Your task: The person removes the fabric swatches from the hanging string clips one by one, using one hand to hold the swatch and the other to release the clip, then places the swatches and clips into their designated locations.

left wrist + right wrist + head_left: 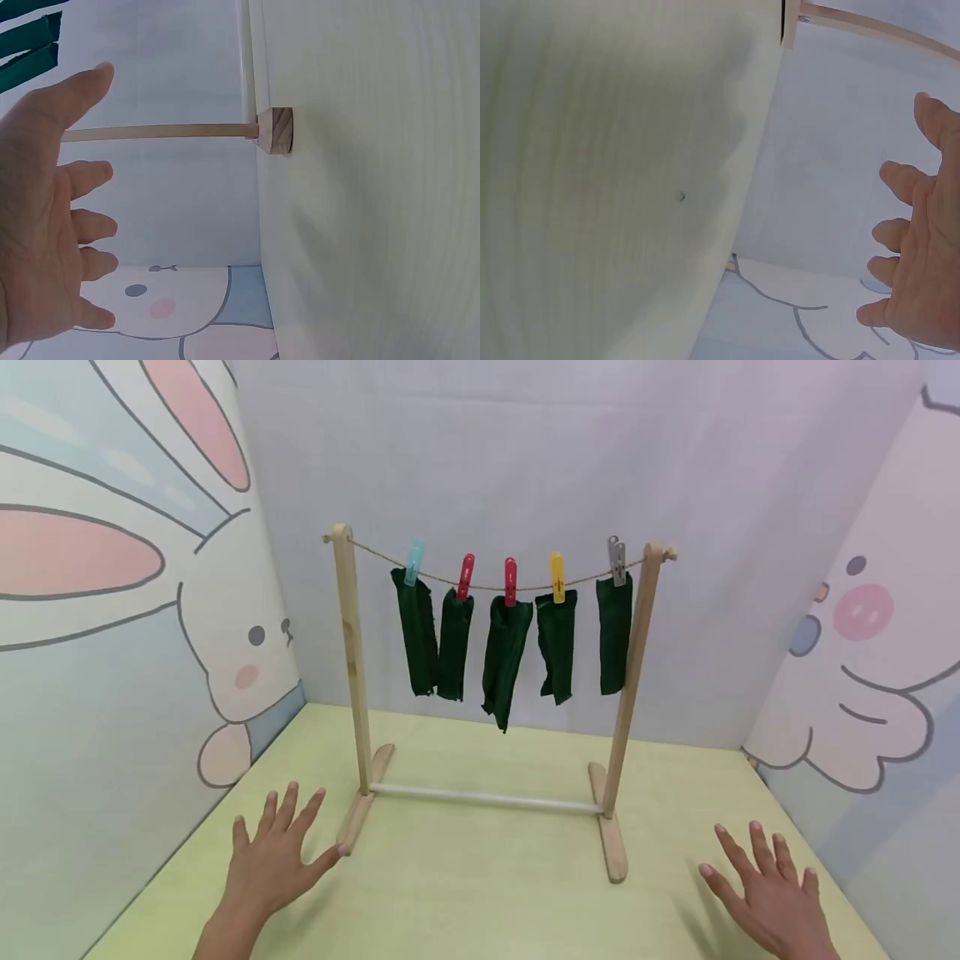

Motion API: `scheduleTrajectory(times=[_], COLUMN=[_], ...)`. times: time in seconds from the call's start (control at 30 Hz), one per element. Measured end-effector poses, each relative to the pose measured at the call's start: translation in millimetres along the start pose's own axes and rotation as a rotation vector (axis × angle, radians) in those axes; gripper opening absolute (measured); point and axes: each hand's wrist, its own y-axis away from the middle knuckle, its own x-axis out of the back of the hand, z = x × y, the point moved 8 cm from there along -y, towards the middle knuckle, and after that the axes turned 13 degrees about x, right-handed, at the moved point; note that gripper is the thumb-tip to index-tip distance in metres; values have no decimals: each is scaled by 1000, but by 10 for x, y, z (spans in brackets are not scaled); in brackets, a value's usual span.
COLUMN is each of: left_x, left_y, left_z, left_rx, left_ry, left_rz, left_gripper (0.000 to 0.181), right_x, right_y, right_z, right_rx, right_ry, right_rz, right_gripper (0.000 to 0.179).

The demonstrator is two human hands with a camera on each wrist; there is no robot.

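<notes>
Five is avoided here: several dark green cloth strips [507, 660] hang from a twine line [442, 580] on a small wooden drying rack [351, 660]. Clothespins hold them: a light blue one [415, 562], two red ones [466, 577], a yellow one [557, 578] and a grey one [617, 562]. My left hand [272, 864], fingers spread and holding nothing, hovers over the table by the rack's left foot [356, 820]. Out to the right of the rack, my right hand [776, 893] is likewise spread, with nothing in it.
The rack stands on a pale yellow-green table [480, 885], its feet joined by a white rod [487, 797]. Behind is a plain pale backdrop [480, 460]. Side walls carry a cartoon rabbit [240, 635] on the left and another cartoon animal [885, 685] on the right.
</notes>
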Motion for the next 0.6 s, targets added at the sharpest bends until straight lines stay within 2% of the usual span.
scheduleTrajectory(times=[0.13,0.27,0.33,0.47,0.6], left_x=[40,85,127,207,290], left_y=[7,27,32,24,-24], left_z=[90,207,245,280,253], left_rx=[-31,-81,-98,-114,-105], left_ry=[35,119,156,220,280], left_rz=[63,178,243,334,389], left_gripper=[74,68,66,58,54], right_x=[97,192,201,207,230], right_y=[-11,-1,-8,-45,-94], right_z=[-16,-76,-114,-201,-287], right_rx=[22,61,66,36,4], right_ry=[-7,-52,-88,-175,-238], right_rz=[88,237,282,322,362], right_gripper=[74,73,71,65,58])
